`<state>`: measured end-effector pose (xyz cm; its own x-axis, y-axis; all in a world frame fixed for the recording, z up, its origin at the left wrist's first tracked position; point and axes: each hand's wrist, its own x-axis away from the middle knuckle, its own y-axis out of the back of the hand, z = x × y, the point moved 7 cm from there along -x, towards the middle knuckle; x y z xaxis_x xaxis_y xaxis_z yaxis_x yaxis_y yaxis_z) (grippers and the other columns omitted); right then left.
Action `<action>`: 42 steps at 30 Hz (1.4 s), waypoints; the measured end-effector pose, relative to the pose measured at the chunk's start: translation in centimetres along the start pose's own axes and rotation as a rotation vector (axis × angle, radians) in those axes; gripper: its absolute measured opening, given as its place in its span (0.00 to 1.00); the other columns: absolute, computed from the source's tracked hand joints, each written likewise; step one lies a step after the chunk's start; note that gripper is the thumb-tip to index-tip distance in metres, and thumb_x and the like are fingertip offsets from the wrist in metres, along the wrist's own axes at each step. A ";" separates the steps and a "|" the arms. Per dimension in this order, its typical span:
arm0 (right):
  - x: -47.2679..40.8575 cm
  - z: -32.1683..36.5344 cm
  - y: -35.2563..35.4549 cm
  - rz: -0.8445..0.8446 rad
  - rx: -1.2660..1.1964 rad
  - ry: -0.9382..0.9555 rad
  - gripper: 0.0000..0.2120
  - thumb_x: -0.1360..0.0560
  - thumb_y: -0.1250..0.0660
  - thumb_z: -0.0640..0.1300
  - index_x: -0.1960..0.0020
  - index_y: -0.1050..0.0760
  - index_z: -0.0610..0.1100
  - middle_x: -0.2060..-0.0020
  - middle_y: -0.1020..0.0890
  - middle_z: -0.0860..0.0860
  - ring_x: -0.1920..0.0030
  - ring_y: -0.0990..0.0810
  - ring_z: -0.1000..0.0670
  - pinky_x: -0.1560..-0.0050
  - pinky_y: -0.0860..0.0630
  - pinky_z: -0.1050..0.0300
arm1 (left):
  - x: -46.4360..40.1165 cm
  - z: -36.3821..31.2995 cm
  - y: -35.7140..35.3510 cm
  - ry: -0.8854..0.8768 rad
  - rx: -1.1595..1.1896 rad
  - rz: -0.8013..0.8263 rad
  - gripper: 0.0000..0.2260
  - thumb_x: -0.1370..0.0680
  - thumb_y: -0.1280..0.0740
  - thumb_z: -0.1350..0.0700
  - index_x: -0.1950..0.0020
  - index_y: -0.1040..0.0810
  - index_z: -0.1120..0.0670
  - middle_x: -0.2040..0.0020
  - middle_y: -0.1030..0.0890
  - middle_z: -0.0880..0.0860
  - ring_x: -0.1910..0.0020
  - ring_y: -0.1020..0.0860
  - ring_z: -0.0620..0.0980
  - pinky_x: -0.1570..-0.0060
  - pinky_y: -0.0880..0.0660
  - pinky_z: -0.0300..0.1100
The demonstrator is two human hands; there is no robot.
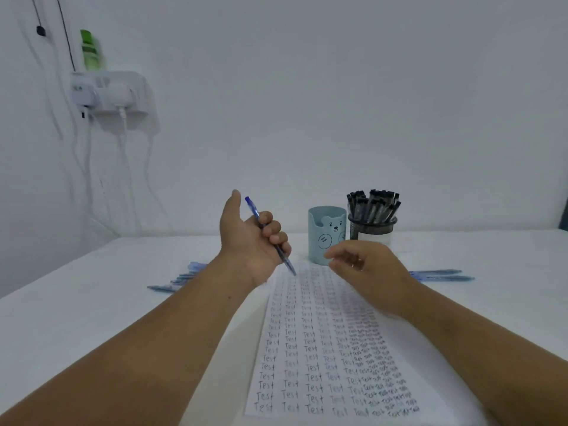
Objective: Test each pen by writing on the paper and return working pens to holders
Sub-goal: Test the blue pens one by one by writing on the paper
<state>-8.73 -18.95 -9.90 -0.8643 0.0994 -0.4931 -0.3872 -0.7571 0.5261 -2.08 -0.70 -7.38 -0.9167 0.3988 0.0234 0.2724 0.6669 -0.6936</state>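
On the white counter, far left, lies a loose bunch of blue plastic pens. The left hand is raised palm-inward, thumb up, fingers curled round a blue click pen slanting tip-down toward the white paper sheet (columns of handwritten "Test"). The right hand hovers above the sheet's top, fingers loosely curled, holding nothing. Behind it stand a pale-blue bear-printed holder and a black mesh holder packed with black-capped pens; two blue pens lie rightmost.

I hold a blue pen tilted, tip down, above my paper, which is covered in columns of "Test". Behind it stand an empty blue bear holder and a mesh holder full of black pens.
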 end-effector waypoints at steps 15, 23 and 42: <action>-0.8 -0.2 1.2 -0.019 0.119 0.115 0.07 0.30 0.21 0.49 0.52 0.14 0.54 0.64 0.22 0.57 0.66 0.28 0.58 0.64 0.33 0.67 | -2.6 3.9 -2.5 0.052 0.108 0.117 0.19 0.20 0.48 0.50 0.69 0.34 0.55 0.67 0.28 0.57 0.62 0.23 0.57 0.40 0.26 0.51; -1.0 -0.2 1.4 0.042 0.193 0.085 0.03 0.28 0.23 0.45 0.55 0.14 0.47 0.70 0.20 0.51 0.72 0.28 0.58 0.67 0.29 0.63 | -1.8 3.8 -3.2 0.027 -0.134 0.219 0.16 0.17 0.50 0.54 0.58 0.28 0.57 0.47 0.16 0.65 0.38 0.20 0.63 0.30 0.30 0.55; -0.3 -4.5 3.1 0.023 -0.052 -0.295 0.06 0.27 0.32 0.36 0.62 0.22 0.35 0.72 0.19 0.45 0.70 0.22 0.53 0.62 0.22 0.55 | -0.7 4.3 2.1 -0.239 -1.675 0.360 0.07 0.27 0.23 0.46 0.50 0.15 0.41 0.44 0.19 0.36 0.43 0.24 0.31 0.42 0.30 0.30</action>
<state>-8.25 -24.25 -11.22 -0.9315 0.2594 -0.2551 -0.3563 -0.7925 0.4949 -2.13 -2.28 -11.94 -0.7236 0.6717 -0.1586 0.2984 0.5117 0.8057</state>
